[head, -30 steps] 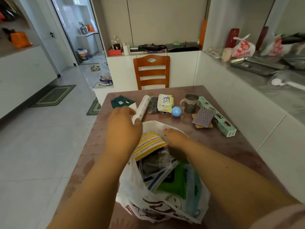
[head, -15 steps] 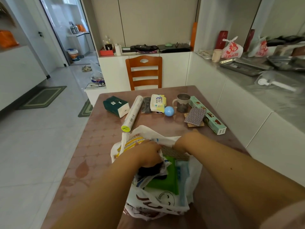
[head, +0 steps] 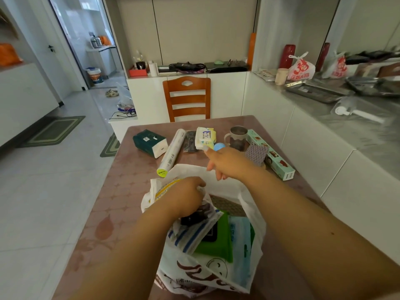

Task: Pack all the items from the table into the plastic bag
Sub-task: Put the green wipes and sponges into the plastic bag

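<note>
The white printed plastic bag [head: 216,276] lies open on the brown table [head: 129,191] in front of me. It holds a yellow striped cloth [head: 166,187], a green pack [head: 220,243] and a blue-striped zip pouch [head: 192,237]. My left hand [head: 184,198] is inside the bag mouth, fingers curled down over a dark packet; its grip is hidden. My right hand [head: 227,163] hovers beyond the bag with fingers apart, just short of the blue ball [head: 218,146] and the wipes pack [head: 205,137].
Across the far half of the table lie a green tissue pack [head: 149,142], a white roll [head: 173,151], a dark packet [head: 190,140], a mug [head: 237,137], a purple sponge [head: 256,153] and a long teal box [head: 270,155]. A wooden chair [head: 187,98] stands behind; a counter [head: 346,118] runs on the right.
My left hand carried the yellow striped cloth into the bag and stayed inside. My right hand left the bag's rim and moved forward toward the blue ball.
</note>
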### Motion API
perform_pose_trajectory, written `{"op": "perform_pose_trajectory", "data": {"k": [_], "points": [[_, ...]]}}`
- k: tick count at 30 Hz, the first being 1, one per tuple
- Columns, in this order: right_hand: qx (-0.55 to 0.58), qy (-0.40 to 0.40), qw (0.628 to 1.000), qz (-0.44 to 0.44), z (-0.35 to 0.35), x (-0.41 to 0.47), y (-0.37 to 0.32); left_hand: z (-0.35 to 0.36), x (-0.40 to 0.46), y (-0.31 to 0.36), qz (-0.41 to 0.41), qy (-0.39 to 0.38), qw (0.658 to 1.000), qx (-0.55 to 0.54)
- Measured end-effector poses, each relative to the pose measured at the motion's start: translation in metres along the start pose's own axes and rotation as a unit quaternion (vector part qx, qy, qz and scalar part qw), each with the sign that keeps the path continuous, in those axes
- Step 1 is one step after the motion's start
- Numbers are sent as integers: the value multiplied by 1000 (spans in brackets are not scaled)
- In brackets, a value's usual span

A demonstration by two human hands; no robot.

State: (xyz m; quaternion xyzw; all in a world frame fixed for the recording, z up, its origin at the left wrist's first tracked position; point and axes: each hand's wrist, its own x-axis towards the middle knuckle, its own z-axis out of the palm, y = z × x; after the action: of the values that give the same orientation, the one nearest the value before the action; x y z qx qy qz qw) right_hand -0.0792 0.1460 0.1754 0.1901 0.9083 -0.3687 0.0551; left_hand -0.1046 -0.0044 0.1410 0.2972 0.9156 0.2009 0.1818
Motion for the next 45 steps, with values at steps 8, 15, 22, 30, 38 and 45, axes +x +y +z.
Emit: {"op": "perform_pose_trajectory", "data": {"k": [8, 15, 22, 30, 38, 45], "points": [[163, 101, 974, 119, -37, 65, 50, -55, -3, 30, 51, 3, 993, -107], [-41, 103, 970, 214, -41, 122, 121, -99, 46, 30, 4, -64, 964, -258], [-71, 111, 934, 331, -17, 247, 230, -73, 142, 9, -86, -108, 934, -330], [-27, 249, 881, 401, -1, 223, 190, -33, 218, -22, -145, -105, 916, -359], [96, 79, 914, 385, -9, 239, 216, -19, 233, -31, -182, -92, 898, -389], [386, -53, 905, 169, -9, 209, 115, -16, 226, -37, -201, -101, 866, -446]]}}
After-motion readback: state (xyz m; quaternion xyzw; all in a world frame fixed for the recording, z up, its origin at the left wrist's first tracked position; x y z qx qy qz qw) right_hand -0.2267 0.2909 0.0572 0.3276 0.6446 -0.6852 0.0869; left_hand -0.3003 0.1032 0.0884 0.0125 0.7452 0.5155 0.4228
